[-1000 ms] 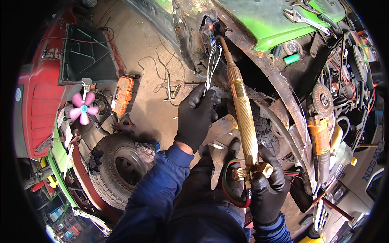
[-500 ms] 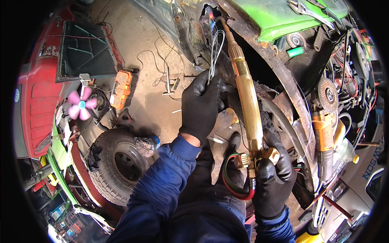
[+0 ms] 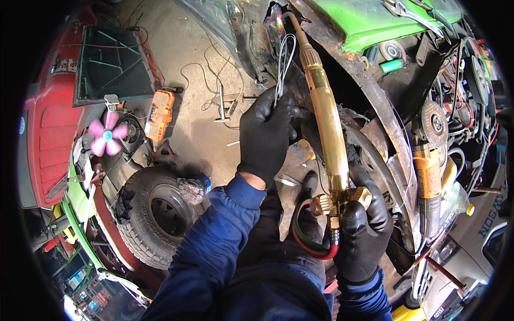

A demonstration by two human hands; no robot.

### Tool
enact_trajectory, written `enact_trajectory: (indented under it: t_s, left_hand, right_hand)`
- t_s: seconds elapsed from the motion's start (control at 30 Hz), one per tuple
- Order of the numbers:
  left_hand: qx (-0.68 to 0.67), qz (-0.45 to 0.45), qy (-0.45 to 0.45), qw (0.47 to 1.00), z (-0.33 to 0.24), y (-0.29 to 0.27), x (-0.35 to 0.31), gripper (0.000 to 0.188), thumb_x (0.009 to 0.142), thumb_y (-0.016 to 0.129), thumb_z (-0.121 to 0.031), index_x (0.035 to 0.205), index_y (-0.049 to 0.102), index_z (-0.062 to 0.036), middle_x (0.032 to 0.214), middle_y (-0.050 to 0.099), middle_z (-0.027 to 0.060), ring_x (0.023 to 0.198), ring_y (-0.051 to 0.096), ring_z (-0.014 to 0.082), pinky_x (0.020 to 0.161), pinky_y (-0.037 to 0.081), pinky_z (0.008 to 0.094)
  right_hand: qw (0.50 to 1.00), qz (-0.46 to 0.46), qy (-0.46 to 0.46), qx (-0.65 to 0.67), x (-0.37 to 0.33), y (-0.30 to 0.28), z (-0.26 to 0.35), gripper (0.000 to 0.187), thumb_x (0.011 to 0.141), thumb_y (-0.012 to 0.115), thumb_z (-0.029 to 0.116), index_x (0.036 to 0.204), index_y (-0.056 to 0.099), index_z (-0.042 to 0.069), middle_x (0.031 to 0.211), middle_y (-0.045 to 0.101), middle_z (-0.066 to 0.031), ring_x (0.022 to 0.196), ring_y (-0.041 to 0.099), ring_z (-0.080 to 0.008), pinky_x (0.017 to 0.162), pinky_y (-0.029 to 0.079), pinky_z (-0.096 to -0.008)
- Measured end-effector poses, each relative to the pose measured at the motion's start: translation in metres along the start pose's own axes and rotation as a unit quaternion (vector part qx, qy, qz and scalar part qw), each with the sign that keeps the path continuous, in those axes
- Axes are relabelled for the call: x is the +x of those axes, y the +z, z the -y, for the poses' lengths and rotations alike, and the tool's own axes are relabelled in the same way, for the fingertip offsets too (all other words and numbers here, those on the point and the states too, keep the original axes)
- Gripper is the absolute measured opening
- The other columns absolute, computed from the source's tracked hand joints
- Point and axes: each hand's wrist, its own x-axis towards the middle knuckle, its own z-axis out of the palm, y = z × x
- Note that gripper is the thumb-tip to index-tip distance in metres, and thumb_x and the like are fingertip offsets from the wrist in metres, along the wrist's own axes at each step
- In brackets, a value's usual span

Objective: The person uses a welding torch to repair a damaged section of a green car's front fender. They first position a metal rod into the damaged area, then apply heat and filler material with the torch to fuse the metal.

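My left hand (image 3: 266, 134), in a black glove, is closed around the lower end of a looped bundle of thin silvery wire (image 3: 285, 61). The loops point up toward a rusty car body panel (image 3: 375, 91). My right hand (image 3: 364, 230), also gloved, grips a brass gas torch (image 3: 330, 128) by its valve end, fingers around a brass knob (image 3: 360, 198). Its bent tip (image 3: 287, 17) reaches a gap in the rusted metal, where a small bright glow (image 3: 279, 19) shows. Red and green hoses (image 3: 308, 243) curve from the torch's lower end.
An angle grinder (image 3: 428, 176) lies on the right by the engine bay. Adjustable wrenches (image 3: 415, 18) rest on the green panel (image 3: 369, 24). To the left are a tyre (image 3: 155, 214), a pink fan (image 3: 107, 135), an orange case (image 3: 159, 115) and a hammer (image 3: 221, 104) on the floor.
The torch has shifted slightly, its valve end a little up and right. The glow at the metal gap has turned brighter and more orange. My left hand stays nearly still with the wire.
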Motion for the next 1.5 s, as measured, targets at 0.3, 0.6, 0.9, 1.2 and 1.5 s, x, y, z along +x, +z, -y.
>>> enact_trajectory:
  t_s: [0.3, 0.6, 0.9, 1.2, 1.5]
  left_hand:
    - [0.008, -0.001, -0.001, 1.0, -0.001, -0.0006, -0.0008, 0.029, 0.109, 0.064, -0.014, 0.135, 0.069, -0.0014, 0.094, 0.074, 0.0019, 0.06, 0.061, 0.0047, 0.05, 0.042, 0.0214]
    - [-0.005, -0.003, -0.002, 1.0, -0.0046, 0.0008, -0.0012, 0.03, 0.109, 0.062, -0.014, 0.136, 0.068, -0.0002, 0.094, 0.074, 0.0028, 0.064, 0.061, 0.0042, 0.052, 0.044, 0.0218]
    - [0.011, 0.005, 0.015, 1.0, -0.0004, -0.0028, 0.0003, 0.032, 0.109, 0.063, -0.014, 0.137, 0.067, 0.0, 0.096, 0.076, 0.0047, 0.063, 0.062, 0.0049, 0.051, 0.044, 0.0216]
    - [-0.004, 0.004, -0.003, 1.0, -0.0005, -0.003, 0.0002, 0.033, 0.109, 0.063, -0.015, 0.139, 0.067, -0.0012, 0.095, 0.076, 0.004, 0.06, 0.062, 0.0054, 0.049, 0.042, 0.0211]
    - [-0.003, 0.001, -0.004, 1.0, -0.0013, -0.0025, 0.0007, 0.032, 0.109, 0.063, -0.014, 0.138, 0.067, 0.0, 0.095, 0.076, 0.0043, 0.06, 0.06, 0.0046, 0.05, 0.042, 0.0214]
  right_hand:
    - [1.0, 0.004, -0.028, 0.003, 0.0012, 0.0026, 0.0013, 0.074, 0.105, 0.069, 0.054, 0.147, 0.06, -0.006, 0.126, 0.074, -0.0172, 0.109, 0.073, -0.021, 0.099, 0.057, -0.0375]
    - [1.0, 0.01, -0.01, 0.006, 0.0013, 0.0008, 0.0053, 0.075, 0.104, 0.07, 0.054, 0.149, 0.059, -0.005, 0.119, 0.075, -0.0135, 0.103, 0.072, -0.0185, 0.095, 0.057, -0.0356]
    - [1.0, 0.009, -0.011, -0.018, 0.0013, 0.0, 0.0081, 0.077, 0.104, 0.069, 0.056, 0.149, 0.059, -0.006, 0.117, 0.075, -0.0123, 0.101, 0.072, -0.0176, 0.093, 0.057, -0.0349]
    - [1.0, 0.011, -0.013, -0.004, 0.0021, 0.0021, 0.0076, 0.077, 0.105, 0.068, 0.057, 0.148, 0.06, -0.007, 0.117, 0.075, -0.0126, 0.104, 0.071, -0.0175, 0.094, 0.056, -0.0347]
    - [1.0, 0.01, -0.022, -0.015, 0.0013, 0.002, 0.0083, 0.073, 0.105, 0.067, 0.055, 0.148, 0.061, -0.005, 0.118, 0.075, -0.0121, 0.105, 0.07, -0.0171, 0.095, 0.055, -0.035]
